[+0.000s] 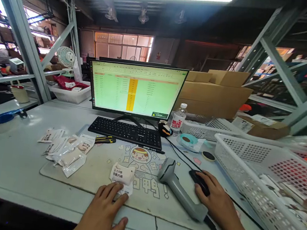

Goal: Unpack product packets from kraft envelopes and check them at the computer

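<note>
My left hand [104, 208] lies flat on the desk mat [91, 174], fingers stretched out, with the fingertips on the near edge of a small white labelled packet [122, 174]. My right hand [214, 198] rests over a black computer mouse [199, 181], its fingers curved round it. A grey handheld barcode scanner [180, 190] lies on the mat between my two hands. Beyond it stand a black keyboard [126, 132] and a monitor [136, 89] showing a green spreadsheet.
Several small packets [65, 148] lie scattered left of the mat. A white plastic basket [269, 183] fills the right side. A water bottle [179, 119], a tape roll [189, 140] and cardboard boxes [215, 93] stand behind. Metal shelving flanks both sides.
</note>
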